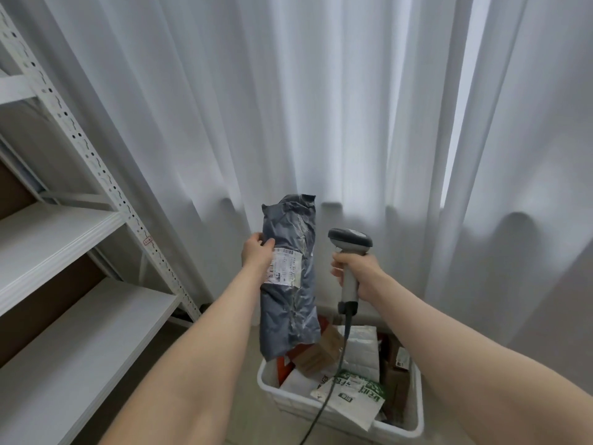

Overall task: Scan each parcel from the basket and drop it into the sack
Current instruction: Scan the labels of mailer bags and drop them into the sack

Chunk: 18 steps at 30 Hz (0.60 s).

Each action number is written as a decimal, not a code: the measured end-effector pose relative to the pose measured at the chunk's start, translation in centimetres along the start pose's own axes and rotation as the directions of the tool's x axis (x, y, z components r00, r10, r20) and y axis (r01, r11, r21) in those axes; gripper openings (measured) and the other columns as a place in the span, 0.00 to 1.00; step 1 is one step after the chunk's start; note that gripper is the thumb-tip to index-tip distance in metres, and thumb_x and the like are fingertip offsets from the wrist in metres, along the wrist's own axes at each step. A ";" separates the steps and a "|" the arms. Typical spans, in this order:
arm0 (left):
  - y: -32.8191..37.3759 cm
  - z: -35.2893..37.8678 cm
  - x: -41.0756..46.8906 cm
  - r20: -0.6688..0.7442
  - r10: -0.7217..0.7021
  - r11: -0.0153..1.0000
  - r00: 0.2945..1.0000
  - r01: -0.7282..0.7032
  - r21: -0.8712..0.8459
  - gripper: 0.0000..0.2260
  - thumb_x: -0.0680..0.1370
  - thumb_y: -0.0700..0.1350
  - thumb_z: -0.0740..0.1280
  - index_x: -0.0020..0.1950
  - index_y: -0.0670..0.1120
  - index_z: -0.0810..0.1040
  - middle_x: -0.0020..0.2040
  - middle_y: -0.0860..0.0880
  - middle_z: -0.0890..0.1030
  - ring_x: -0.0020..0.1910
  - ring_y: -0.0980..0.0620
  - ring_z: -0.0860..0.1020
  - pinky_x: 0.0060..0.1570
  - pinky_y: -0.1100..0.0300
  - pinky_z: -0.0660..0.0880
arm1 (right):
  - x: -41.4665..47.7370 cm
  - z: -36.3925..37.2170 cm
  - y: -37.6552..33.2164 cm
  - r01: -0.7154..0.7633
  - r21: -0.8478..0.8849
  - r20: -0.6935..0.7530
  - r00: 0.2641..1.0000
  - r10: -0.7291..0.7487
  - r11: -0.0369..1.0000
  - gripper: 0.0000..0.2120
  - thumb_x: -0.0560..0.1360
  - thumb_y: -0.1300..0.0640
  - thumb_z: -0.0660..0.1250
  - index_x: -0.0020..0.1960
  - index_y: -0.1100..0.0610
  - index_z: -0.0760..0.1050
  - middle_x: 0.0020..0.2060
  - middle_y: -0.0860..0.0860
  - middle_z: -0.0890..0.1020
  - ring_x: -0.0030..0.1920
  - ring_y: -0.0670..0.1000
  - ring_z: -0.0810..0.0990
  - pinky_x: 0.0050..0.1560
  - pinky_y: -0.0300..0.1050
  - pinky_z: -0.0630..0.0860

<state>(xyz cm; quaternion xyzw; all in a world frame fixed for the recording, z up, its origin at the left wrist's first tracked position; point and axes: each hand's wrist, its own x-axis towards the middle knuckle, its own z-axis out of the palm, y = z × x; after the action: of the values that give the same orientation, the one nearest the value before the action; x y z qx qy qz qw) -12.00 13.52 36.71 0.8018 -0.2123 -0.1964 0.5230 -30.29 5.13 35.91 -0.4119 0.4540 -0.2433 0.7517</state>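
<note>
My left hand [256, 252] grips a long grey plastic-wrapped parcel [290, 303] by its left edge and holds it upright above the basket, with its white shipping label [284, 268] facing me. To its right, my right hand [356, 273] is wrapped round the handle of a grey barcode scanner [349, 241], whose head sits level with the label. The scanner's cable [333, 387] hangs down across the basket. The white plastic basket [268, 385] stands on the floor below and holds several parcels, among them a brown box [316, 350] and a green-and-white bag [356, 396]. No sack is in view.
White metal shelving [64, 239] with bare boards fills the left side, its perforated upright [106, 175] slanting down toward the basket. White curtains [353, 107] hang close behind the parcel and scanner. Beige floor [244, 415] shows left of the basket.
</note>
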 end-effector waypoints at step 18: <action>1.2 4.0 -3.8 0.346 -0.237 0.955 0.908 0.283 -0.089 0.15 0.76 0.26 0.62 0.62 0.32 0.74 0.59 0.35 0.78 0.56 0.39 0.79 0.53 0.50 0.76 | 0.0 -0.6 0.4 -0.049 0.079 0.065 0.997 0.044 0.996 0.16 0.72 0.65 0.72 0.59 0.65 0.75 0.52 0.62 0.83 0.44 0.59 0.83 0.46 0.55 0.81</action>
<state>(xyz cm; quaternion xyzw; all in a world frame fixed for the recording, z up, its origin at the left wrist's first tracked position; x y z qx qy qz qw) -17.44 12.15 36.72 0.7405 -0.1744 -0.4106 0.5027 -30.84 5.11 35.40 -0.3780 0.4293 -0.2306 0.7872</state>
